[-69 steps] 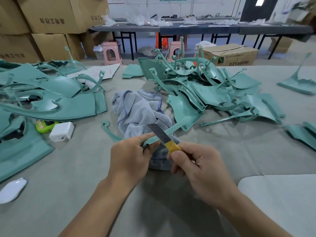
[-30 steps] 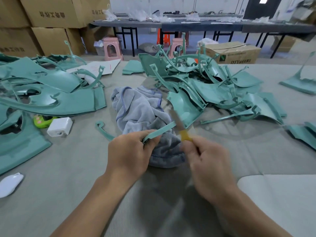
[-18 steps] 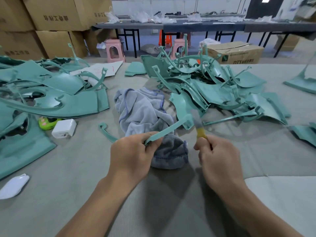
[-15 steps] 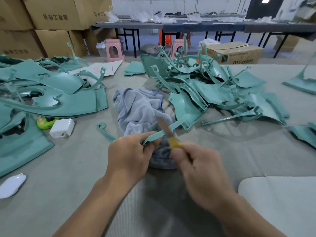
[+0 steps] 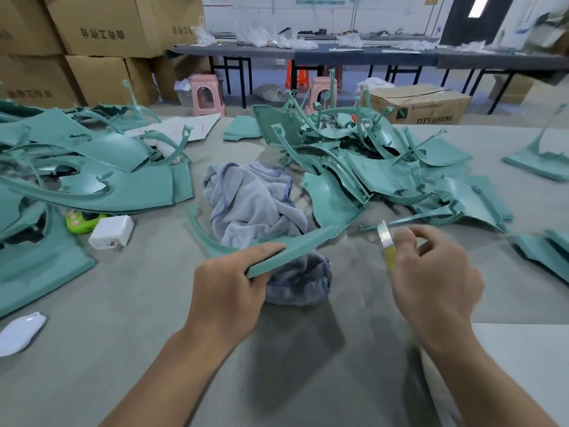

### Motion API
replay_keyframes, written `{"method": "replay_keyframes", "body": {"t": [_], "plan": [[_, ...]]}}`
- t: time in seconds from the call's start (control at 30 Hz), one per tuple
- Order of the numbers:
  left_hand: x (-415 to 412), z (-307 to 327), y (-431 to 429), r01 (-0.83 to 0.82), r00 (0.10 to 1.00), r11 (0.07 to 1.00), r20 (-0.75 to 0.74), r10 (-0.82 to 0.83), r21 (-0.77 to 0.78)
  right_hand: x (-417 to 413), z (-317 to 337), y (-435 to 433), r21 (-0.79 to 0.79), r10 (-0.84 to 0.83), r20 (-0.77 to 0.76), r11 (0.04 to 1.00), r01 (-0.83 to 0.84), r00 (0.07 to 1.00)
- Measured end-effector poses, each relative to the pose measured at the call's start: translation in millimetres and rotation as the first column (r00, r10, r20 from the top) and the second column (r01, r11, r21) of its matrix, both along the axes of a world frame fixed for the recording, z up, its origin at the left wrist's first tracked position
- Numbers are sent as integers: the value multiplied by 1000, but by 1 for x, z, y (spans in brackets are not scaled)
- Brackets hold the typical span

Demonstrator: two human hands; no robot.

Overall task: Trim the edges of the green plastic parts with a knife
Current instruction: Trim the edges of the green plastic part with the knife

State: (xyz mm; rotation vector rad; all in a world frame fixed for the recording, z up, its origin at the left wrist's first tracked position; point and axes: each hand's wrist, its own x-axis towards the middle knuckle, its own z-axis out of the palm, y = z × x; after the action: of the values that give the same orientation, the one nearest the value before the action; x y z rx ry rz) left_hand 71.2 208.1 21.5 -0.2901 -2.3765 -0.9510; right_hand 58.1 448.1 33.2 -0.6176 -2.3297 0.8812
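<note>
Head view is showing a trimming bench, and going from the left: a stack of large green plastic panels is lying along the left side of the grey table, with a white charger block and a small lime-green object just beside its near edge.

Next over, the left hand is gripping a long curved green plastic strip, thumb lying along its top face and fingers curled under its near end. The strip is arching from the table on the left, up through the hand, and out toward the right above a crumpled grey-blue cloth.

Behind the cloth, a tangled heap of green plastic parts is waiting, which suggests much of the job is not yet done.

Further right, the right hand is holding a yellow-handled utility knife, blade pointing up and well apart from the strip; the hand is blurred, with the forefinger lifted, so how tightly it is clasping the handle cannot be told.

Judging from this, the step in hand is one pass among several along this strip's edge. The next move is calling for the blade to come back onto the strip's edge, angled shallow, while the left hand is keeping the strip steady and its thumb clear of the cutting line.
</note>
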Motion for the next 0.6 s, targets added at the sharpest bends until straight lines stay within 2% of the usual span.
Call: {"method": "replay_keyframes", "body": {"t": [0.1, 0.13, 0.17, 0.2, 0.23, 0.3, 0.37, 0.4, 0.43, 0.47, 0.5, 0.57, 0.6], "plan": [[-1, -2, -2, 149, 985, 989, -93, -149, -9, 8, 1, -10, -25, 148, -99, 988, -151, 984], [-2, -2, -4, 217, 967, 976, -126, -219, -32, 10, 1, -17, -120, 232, -88, 963, -241, 969], [-4, -1, -5, 280, 945, 957, -156, -288, -72, 11, 0, -24, -291, 327, -60, 898, -330, 943], [-4, 0, -6, 327, 920, 937, -185, -346, -126, 11, 0, -30, -496, 429, -49, 773, -395, 902], [-5, 0, -7, 352, 900, 919, -206, -385, -178, 11, -1, -35, -679, 519, -56, 607, -414, 853], [-4, -3, -5, 314, 910, 927, -213, -356, -207, 10, 0, -39, -877, 607, -124, 302, -373, 785], [-2, -4, -2, 158, 970, 986, -179, -164, -48, 7, -1, -39, -929, 599, -206, 129, -347, 774], [-3, -3, 0, 88, 992, 989, -101, -75, 122, 6, 0, -40, -935, 577, -237, 83, -344, 782], [-5, 0, 2, 68, 997, 943, 10, -75, 326, 4, 0, -41, -938, 549, -262, 49, -343, 794], [-10, 0, 2, 117, 980, 853, 81, -183, 509, 4, 0, -43, -940, 520, -278, 27, -341, 807], [-13, -2, 2, 223, 926, 723, 90, -367, 654, 4, 0, -46, -939, 502, -286, 23, -343, 816], [-12, 0, 5, 366, 716, 420, 38, -697, 831, 6, -1, -53, -931, 503, -281, 66, -360, 818], [-9, 0, 9, 370, 636, 327, 19, -771, 870, 7, 0, -57, -922, 517, -277, 95, -376, 810]]}}
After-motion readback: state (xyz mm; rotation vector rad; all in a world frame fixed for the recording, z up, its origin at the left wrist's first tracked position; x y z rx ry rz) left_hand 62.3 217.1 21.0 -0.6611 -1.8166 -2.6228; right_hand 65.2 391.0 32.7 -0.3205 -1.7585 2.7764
